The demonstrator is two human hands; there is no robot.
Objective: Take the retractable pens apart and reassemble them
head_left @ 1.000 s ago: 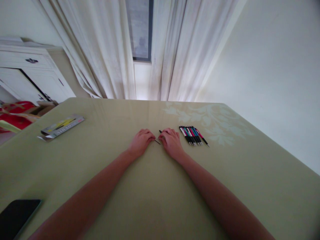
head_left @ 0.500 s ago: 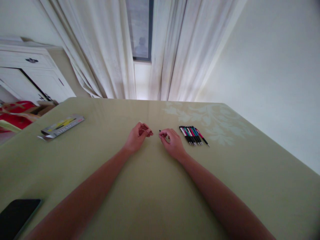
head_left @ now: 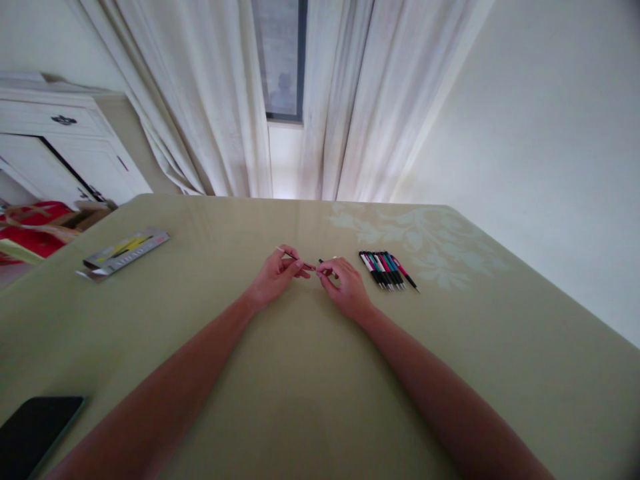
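My left hand (head_left: 274, 278) pinches a thin refill-like rod (head_left: 287, 254) that sticks out up and to the left of my fingers. My right hand (head_left: 345, 283) pinches a short dark pen part (head_left: 325, 261). The two pieces meet tip to tip between my hands, just above the green tablecloth (head_left: 310, 373). A row of several pens (head_left: 386, 269), black with coloured grips, lies on the cloth just right of my right hand.
A flat grey and yellow box (head_left: 123, 251) lies at the far left of the table. A dark phone (head_left: 35, 433) rests at the near left corner. White curtains (head_left: 220, 100) and a white cabinet (head_left: 55, 147) stand behind the table.
My hands lifted off the cloth and drew apart, each keeping one piece. Now they have come back together, with the thin rod's end brought against the dark part.
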